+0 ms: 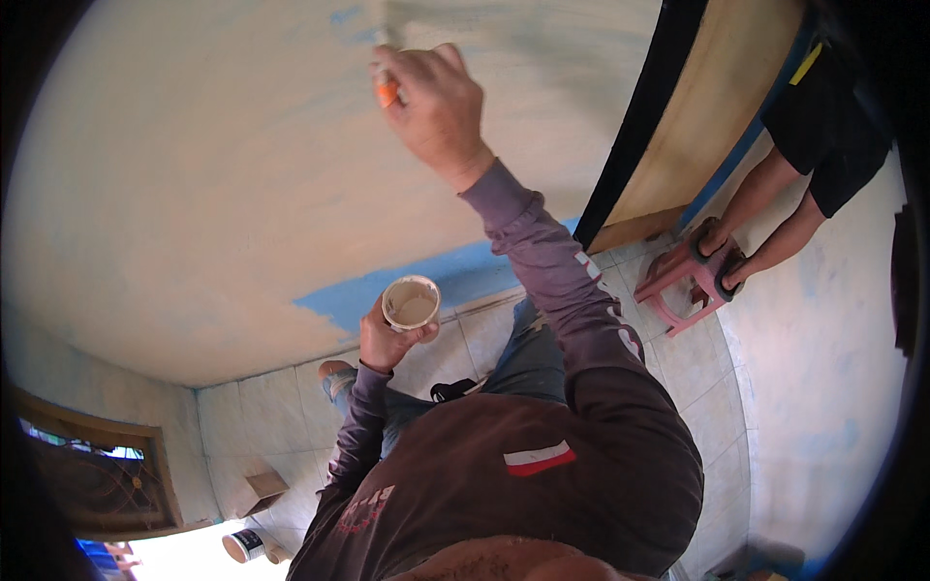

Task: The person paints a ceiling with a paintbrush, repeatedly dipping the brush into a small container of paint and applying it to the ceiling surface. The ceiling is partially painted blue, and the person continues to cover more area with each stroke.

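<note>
My left hand is wrapped round a small white tub at waist height. Pale, cream-coloured paint lies inside it, and its open top faces up. Higher up, my right hand is closed on a paintbrush with an orange handle, close against the wall. The bristle end is blurred and hard to make out. Cream paint covers most of this wall in uneven strokes. A bright blue patch shows low down behind the tub, and faint blue marks show near the brush.
To the right, a person in black shorts stands on a pink plastic stool. A black-edged wooden door panel is between us. On the tiled floor at lower left are an open box and a paint bucket, near a wooden-framed window.
</note>
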`<state>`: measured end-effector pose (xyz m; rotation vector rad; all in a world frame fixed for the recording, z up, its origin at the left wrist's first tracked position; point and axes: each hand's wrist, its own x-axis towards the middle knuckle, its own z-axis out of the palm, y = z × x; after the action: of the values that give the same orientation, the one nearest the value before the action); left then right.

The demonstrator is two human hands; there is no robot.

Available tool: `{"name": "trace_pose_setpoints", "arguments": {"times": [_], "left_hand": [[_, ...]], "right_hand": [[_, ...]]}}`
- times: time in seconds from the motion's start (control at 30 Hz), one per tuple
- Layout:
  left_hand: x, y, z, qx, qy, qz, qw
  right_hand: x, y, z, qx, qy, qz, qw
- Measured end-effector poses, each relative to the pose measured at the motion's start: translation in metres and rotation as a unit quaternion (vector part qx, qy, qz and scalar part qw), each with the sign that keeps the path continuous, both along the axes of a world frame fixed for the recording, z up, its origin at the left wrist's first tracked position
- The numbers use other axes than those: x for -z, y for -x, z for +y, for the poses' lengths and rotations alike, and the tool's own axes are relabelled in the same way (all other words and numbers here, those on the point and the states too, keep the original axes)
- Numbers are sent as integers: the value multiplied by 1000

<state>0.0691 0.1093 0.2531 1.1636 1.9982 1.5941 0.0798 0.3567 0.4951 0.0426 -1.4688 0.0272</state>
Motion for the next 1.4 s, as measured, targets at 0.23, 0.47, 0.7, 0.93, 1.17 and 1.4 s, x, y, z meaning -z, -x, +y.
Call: {"name": "trace_pose_setpoints", "arguments": {"times": [0.23,0.47,0.7,0.93,1.17,1.4], "left_hand": [[-1,-2,-2,4,8,-24,1000],[7,0,-3,-6,1,-41,999],[3,-1,-2,-3,-10,3,1000],[1,0,0,10,11,5,1000],[13,3,0,-9,-10,0,1000],[6,0,-1,-8,-3,-11,1000]], "right_hand": [[-2,13,16,-173,99,-54,978],[4,-38,110,-251,248,10,935],[4,-111,176,-80,197,16,977],[18,-127,158,104,170,90,976],[39,-60,123,219,1,22,975],[36,-2,37,121,50,12,991]]}}
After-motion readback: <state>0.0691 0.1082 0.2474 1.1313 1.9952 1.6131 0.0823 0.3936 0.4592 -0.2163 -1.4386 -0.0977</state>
